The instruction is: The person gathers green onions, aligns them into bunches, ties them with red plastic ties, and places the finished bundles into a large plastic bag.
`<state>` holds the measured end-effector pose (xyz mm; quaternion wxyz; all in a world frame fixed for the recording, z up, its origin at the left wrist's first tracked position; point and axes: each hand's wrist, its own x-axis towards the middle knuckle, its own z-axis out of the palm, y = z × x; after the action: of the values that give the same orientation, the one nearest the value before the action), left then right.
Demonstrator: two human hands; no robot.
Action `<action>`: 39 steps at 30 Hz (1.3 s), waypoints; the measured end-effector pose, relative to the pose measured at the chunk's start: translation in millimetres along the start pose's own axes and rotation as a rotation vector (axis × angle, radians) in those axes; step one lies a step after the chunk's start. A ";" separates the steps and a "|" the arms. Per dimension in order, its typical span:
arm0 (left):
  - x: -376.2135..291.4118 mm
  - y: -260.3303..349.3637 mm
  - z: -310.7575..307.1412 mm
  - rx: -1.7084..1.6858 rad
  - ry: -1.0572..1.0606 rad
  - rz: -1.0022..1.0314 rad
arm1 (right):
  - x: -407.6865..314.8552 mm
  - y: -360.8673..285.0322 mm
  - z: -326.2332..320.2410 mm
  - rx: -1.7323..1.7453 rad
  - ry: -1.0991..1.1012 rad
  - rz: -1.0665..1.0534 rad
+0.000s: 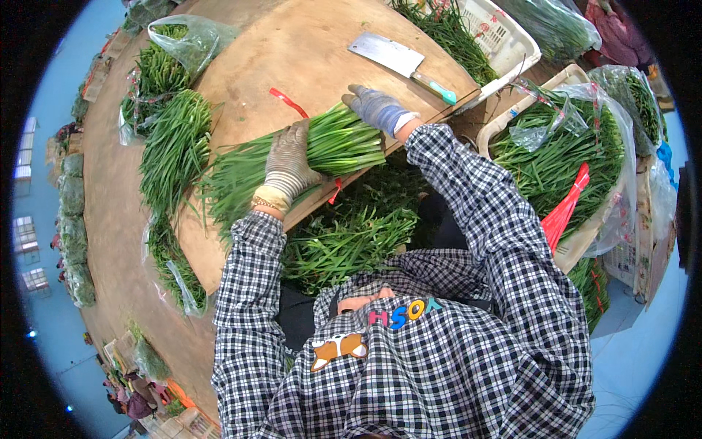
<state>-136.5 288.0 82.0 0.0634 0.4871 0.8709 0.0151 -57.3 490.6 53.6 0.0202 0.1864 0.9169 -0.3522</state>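
Note:
A bundle of garlic chives [345, 140] lies across the wooden board [263, 49], its pale stem ends to the right and green leaves to the left. My left hand [290, 156], in a striped knit glove, grips the bundle around its middle. My right hand [378, 110], in a blue-palmed glove, is held flat with fingers extended at the far corner of the stem ends; whether it touches them is hard to tell. A red tie strip [289, 102] runs under the bundle, its other end showing at the board's near edge. Beyond lies a cleaver [389, 54] with a turquoise-tipped handle.
More chives [178, 142] lie along the board's left side, beside a clear plastic bag [192, 41]. A white crate [515, 60] stands at the far right. Nearer, another crate [576, 247] holds chives and red strips [565, 211]. Loose leaves [351, 241] lie below the board.

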 end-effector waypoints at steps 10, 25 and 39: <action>3.1 -1.3 -2.0 -0.036 -0.078 -0.056 | -92.4 8.4 -4.6 0.095 0.340 0.128; 10.2 -6.8 10.7 -0.023 -0.057 -0.059 | -80.7 3.5 70.0 1.129 0.476 0.300; 8.6 -4.4 13.2 -0.024 0.005 -0.027 | -45.0 106.7 -136.1 0.058 1.117 -0.192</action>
<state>-143.0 292.5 67.7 0.0673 0.4745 0.8773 0.0261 35.3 637.6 95.2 -0.5053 0.2606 0.7912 -0.2252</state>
